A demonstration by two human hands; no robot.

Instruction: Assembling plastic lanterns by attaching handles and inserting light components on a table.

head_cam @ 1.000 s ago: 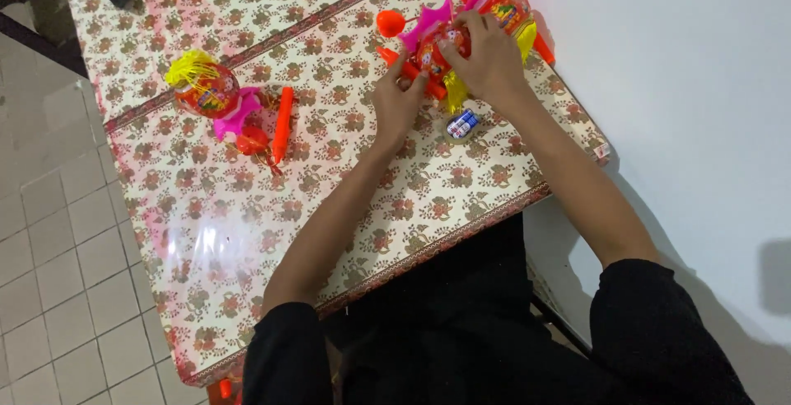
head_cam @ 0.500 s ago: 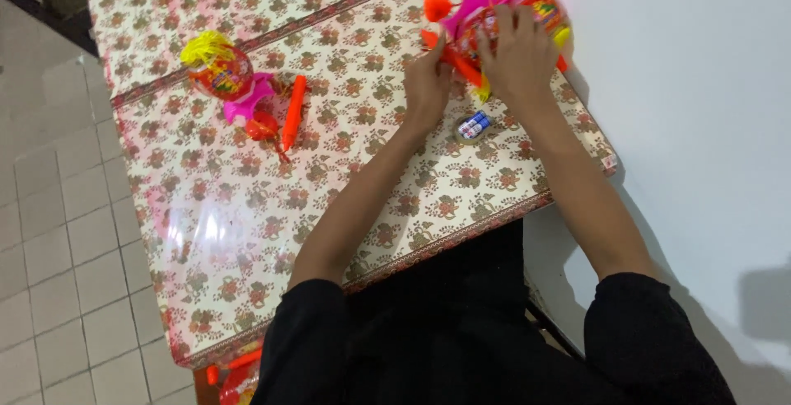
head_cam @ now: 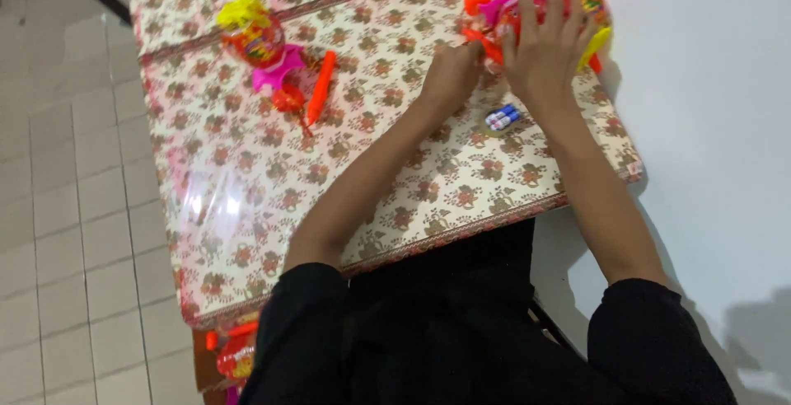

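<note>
At the far left I note grey floor tiles [head_cam: 66,207], and low down, under the table edge, some red and orange bits [head_cam: 235,355] I cannot identify. The table [head_cam: 247,207] wears a floral plastic cover. On its left part lies a toy [head_cam: 251,36] with a yellow top and a red-orange body on a pink base; an orange stick [head_cam: 320,97] lies just beside it, to its right.

Moving right, my left hand [head_cam: 449,75] is curled with fingers drawn in, pinching the orange edge of the toy pile [head_cam: 527,1] at the table's far right corner. Between my forearms, two small batteries [head_cam: 502,117] lie on the cover, apart from both hands.

My right hand [head_cam: 548,46] lies on top of the pile, fingers spread wide and pressing down on pink, orange and yellow parts. I cannot tell whether it grips anything beneath. A white wall [head_cam: 709,125] runs along the right.
</note>
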